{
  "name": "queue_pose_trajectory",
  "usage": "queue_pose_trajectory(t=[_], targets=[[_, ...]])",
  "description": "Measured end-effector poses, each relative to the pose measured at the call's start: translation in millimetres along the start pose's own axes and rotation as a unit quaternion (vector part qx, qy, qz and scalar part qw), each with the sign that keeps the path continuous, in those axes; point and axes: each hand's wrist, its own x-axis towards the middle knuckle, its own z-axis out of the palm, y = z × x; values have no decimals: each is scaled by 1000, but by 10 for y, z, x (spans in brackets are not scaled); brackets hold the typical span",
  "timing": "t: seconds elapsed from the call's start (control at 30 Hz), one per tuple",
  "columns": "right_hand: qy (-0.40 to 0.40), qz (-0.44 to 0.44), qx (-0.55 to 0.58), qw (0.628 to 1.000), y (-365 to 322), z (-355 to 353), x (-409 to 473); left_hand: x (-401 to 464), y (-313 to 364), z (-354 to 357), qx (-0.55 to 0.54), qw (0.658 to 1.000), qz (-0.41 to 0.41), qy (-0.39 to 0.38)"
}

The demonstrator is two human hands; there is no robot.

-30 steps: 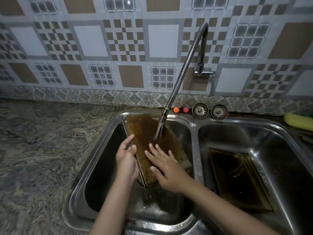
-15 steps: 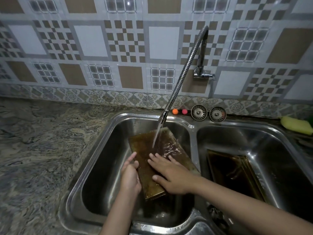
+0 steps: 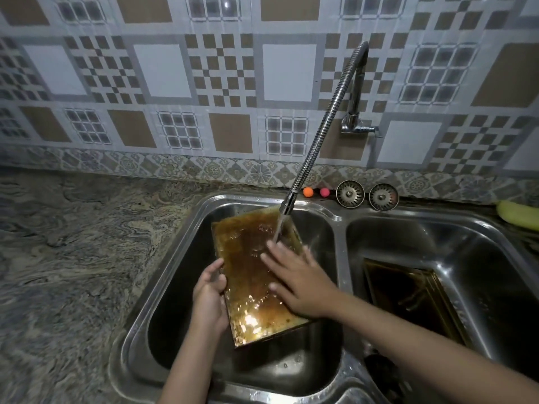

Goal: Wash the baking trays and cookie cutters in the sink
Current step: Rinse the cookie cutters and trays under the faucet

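A brown, stained baking tray (image 3: 248,258) leans tilted in the left basin of the steel double sink (image 3: 163,275), under running water from the flexible tap (image 3: 323,132). My left hand (image 3: 210,298) grips the tray's left edge. Spread flat on the tray's right side lies my right hand (image 3: 297,281), fingers apart, with the water stream landing at its fingertips. A second dark tray (image 3: 408,298) lies in the right basin. No cookie cutters show in this view.
Two round sink strainers (image 3: 350,194) and two small balls, orange (image 3: 308,192) and pink, sit on the ledge behind the sink. A yellow-green sponge (image 3: 519,214) lies at the far right. Granite counter (image 3: 73,258) stretches to the left; patterned tiles cover the wall.
The tray has shifted up and back under the tap, with my left hand lower on its edge. My right hand has slid along its surface into the water stream.
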Motion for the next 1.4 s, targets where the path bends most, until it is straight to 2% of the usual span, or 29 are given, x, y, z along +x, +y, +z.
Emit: queue_pose_trajectory(t=[0.1,0.17,0.23,0.33,0.37,0.4,0.47,0.53,0.6,0.7,0.9,0.97,1.07,1.17,1.27,1.4], targets=[[11,136,-14,991,205,-141,248,-62,-124,60,24,999,-23,-24],[25,190,-20,981,139,-181,400,-93,-235,164,6,998,-48,-43],[32,150,-24,988,-41,-170,381,-83,-252,252,-45,997,-53,-45],[15,-36,-49,998,-253,-92,44,2,-154,257,-103,993,-49,-33],[17,-75,-60,995,-243,-73,-77,32,-124,234,-108,993,-44,-32],[30,-78,-65,994,-177,-83,-166,60,-101,204,-101,994,-38,-28],[52,-4,-43,998,50,-145,-255,103,-76,159,-67,997,-30,-20],[59,109,56,991,251,-253,-328,103,-93,141,-42,998,-45,-15],[89,186,253,945,318,-353,-398,82,-139,147,-40,996,-76,-23],[143,189,494,837,250,-373,-491,73,-206,210,-35,994,-95,-40],[195,233,726,617,254,-289,-698,77,-310,403,74,992,-65,-85],[233,243,734,589,346,-399,-831,-3,-370,558,128,982,-24,-135],[312,242,695,600,528,-775,-1130,-92,-499,834,219,949,41,-224],[384,239,622,639,735,-1192,-1527,-73,-711,1010,323,895,109,-288],[382,269,515,719,891,-1384,-1835,-29,-973,1119,400,841,137,-337],[285,356,317,832,1081,-1130,-1961,141,-1299,1168,503,770,162,-357]])
